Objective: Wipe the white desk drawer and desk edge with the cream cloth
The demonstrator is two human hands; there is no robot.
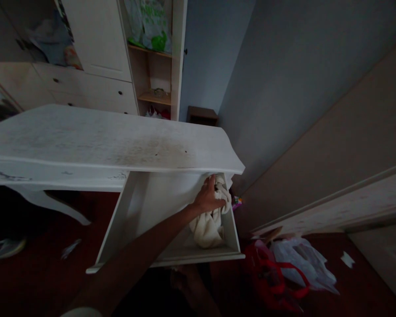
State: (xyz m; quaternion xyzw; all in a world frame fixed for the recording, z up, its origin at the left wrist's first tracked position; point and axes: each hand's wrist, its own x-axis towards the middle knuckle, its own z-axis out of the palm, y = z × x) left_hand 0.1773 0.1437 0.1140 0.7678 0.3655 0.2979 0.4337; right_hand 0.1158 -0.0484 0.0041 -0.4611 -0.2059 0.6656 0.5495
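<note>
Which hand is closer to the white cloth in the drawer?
Left. The left hand grips the cloth inside the open drawer. The right hand is not clearly in view, so it is farther away.

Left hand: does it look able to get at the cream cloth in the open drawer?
Likely yes. The left hand is on the cream cloth, fingers curled into its top; the drawer stands open, nothing over it.

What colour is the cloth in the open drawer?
Plain cream cloth, gripped by the left hand; the head view shows it best.
</note>
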